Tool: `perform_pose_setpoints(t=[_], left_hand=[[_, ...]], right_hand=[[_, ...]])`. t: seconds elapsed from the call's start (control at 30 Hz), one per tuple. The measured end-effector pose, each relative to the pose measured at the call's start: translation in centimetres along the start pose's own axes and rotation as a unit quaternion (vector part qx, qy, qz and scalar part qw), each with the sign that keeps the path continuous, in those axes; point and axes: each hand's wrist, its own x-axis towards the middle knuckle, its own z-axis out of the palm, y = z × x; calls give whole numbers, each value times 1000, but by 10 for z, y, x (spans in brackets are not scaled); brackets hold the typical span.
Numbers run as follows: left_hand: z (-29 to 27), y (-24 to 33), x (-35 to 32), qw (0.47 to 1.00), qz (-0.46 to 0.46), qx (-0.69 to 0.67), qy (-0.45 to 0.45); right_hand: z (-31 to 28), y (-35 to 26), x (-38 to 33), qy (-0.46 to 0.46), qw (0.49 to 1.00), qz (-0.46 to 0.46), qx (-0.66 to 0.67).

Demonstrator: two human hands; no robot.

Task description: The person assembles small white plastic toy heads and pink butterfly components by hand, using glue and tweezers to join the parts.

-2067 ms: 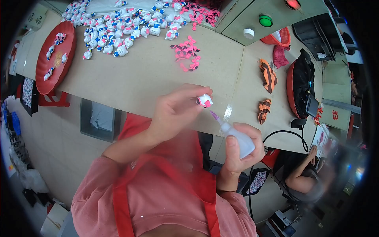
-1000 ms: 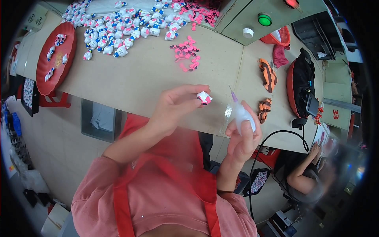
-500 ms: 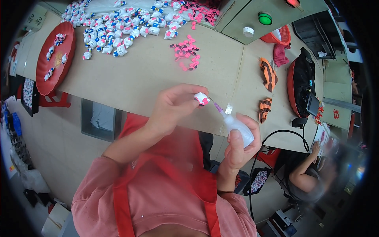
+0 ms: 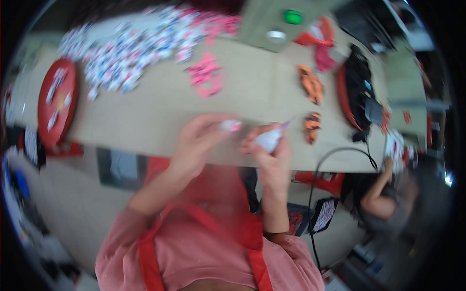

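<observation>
over the tabletop (image 4: 155,106), near its front edge: left grip (image 4: 195,140) pinched on a small white-and-pink figure (image 4: 231,126); right grip (image 4: 273,153) wrapped round a white bottle (image 4: 268,140), purple tip (image 4: 285,125) angled away from the figure. pink pieces (image 4: 206,73) lie beyond.

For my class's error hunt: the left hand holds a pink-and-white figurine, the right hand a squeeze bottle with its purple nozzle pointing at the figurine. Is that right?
Not quite: in the head view, the purple nozzle points away from the figurine, up and to the right.
</observation>
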Motion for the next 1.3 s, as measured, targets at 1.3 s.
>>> perform_pose_setpoints(t=[1.3], left_hand=[[-6, -23, 115, 984, -92, 98, -118]], right_hand=[[-83, -21, 195, 95, 828, -438, -336]])
